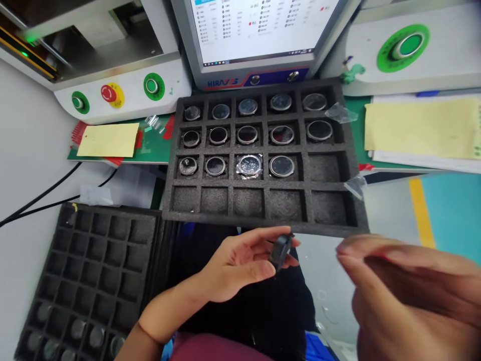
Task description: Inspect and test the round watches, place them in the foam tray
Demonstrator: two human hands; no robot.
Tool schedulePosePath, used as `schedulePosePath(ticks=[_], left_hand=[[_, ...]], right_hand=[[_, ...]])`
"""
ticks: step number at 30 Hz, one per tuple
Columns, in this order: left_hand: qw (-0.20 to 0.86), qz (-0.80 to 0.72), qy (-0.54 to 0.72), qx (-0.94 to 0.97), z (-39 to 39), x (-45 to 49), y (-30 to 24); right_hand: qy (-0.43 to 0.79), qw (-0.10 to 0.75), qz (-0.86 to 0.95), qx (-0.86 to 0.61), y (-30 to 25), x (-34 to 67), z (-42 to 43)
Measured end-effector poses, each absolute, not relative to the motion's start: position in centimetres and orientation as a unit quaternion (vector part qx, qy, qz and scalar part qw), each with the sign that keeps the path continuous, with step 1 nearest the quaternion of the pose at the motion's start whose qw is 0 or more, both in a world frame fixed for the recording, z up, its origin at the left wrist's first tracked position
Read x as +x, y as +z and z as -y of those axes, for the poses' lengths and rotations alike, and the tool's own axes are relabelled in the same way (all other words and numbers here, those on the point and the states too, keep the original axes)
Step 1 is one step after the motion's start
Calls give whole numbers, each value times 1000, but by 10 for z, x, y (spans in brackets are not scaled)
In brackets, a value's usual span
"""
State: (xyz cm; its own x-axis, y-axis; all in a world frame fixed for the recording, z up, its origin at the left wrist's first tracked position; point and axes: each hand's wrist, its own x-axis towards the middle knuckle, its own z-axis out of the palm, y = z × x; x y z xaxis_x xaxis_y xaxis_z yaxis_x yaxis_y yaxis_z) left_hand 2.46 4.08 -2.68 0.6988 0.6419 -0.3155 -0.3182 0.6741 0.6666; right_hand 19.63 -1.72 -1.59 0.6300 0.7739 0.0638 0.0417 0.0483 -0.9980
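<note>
My left hand [236, 268] grips a round black watch case [281, 250] by its edges, seen nearly side-on. It hangs just in front of the near edge of a dark foam tray [263, 224]. Up close on the right, my right hand [409, 296] is closed in a pinch, thumb against forefinger, apart from the watch case. A speck of red shows at its fingers; what they hold, if anything, I cannot make out. Several round watch cases, one of them a shiny watch case [249, 164] on clear film, sit in the tray's three far rows.
A second foam tray [88, 218] lies lower left, with several round pieces in its near pockets. Behind stand a monitor [259, 30] and machine panels with a red stop button [108, 93] and a green button [409, 45]. Yellow paper [421, 128] lies at right; black cables [45, 195] run left.
</note>
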Motion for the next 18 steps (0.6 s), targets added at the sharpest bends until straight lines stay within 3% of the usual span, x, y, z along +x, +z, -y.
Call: schedulePosePath(ticks=[6,13,16,18], left_hand=[[890,-212,309,260,-28,12,-25],[919,-244,188,248,-22,1,-27],[847,-288,255,366,-16,-1,-20],[730,-305,348,503,-14,-3,-17]], right_hand=[[386,652,357,-547,-17,170,26],[502,601,412,-466,-14,166,33],[531,636,332,-451,-17,163,37],[523,672,258,-456,-21,160,40]])
